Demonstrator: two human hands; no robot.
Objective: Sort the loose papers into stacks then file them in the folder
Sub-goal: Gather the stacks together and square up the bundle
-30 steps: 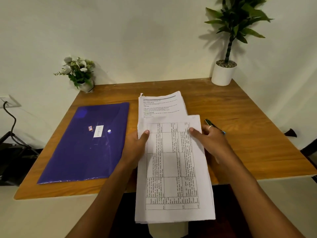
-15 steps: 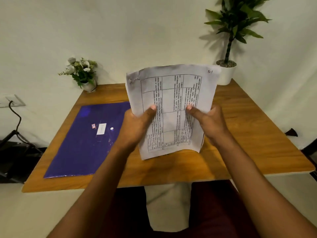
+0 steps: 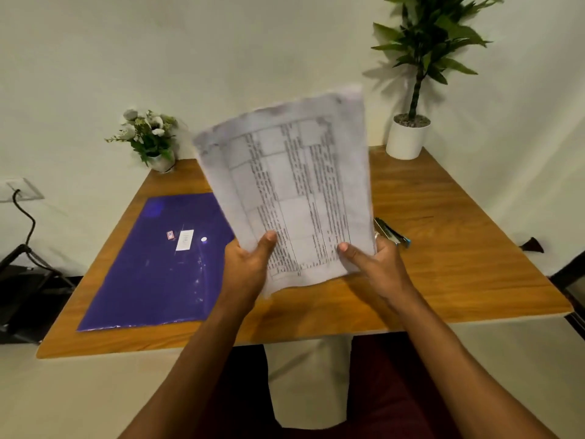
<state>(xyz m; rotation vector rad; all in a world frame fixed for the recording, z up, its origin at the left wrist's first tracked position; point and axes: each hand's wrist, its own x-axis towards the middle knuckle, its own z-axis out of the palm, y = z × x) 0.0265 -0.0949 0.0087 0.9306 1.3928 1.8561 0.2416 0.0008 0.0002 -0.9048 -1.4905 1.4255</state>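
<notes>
I hold a stack of white papers [image 3: 294,185] upright above the middle of the wooden table [image 3: 459,264]; its front sheet carries a printed table of text and looks blurred. My left hand [image 3: 247,264] grips the stack's lower left corner with the thumb on the front. My right hand [image 3: 376,264] grips the lower right corner the same way. A purple plastic folder [image 3: 152,267] lies flat and closed on the left half of the table, with a small white label and a snap button on it. The raised stack hides the tabletop behind it.
A stapler [image 3: 392,234] lies on the table just behind my right hand. A small flower pot [image 3: 148,137] stands at the back left corner and a tall plant in a white pot [image 3: 408,134] at the back right. A cable and wall socket [image 3: 19,191] are left of the table.
The stack was lying on the table's near edge a second ago; both hands have lifted it upright, and it now tilts slightly with my grip lower on the sheets.
</notes>
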